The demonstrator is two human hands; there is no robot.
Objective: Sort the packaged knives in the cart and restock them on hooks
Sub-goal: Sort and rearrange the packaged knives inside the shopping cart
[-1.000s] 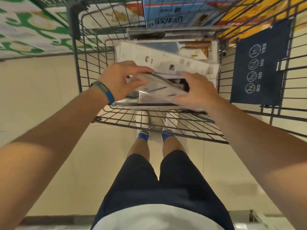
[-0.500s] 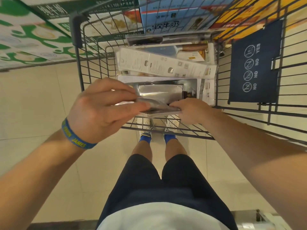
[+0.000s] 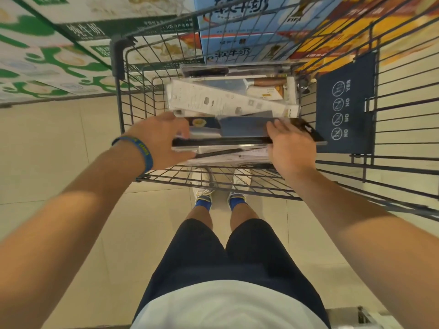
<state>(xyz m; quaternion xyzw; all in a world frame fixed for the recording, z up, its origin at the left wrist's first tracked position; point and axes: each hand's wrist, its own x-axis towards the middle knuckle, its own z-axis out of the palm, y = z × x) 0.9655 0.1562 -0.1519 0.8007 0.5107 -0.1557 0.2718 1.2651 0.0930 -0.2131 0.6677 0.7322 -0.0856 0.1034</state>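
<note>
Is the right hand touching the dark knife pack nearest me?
Touching. The head view shows the right hand resting on the right end of the dark knife pack.

Warm even light, slight blur, fisheye edges

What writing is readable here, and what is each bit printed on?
"NO", "NO", "NO", "YES": navy sign hanging in the cart.
"FIFA": blue carton beyond the cart.
"纯牛奶": green carton.
Print on the knife packages: too small to read.
Wristband lettering: blurred.
</note>
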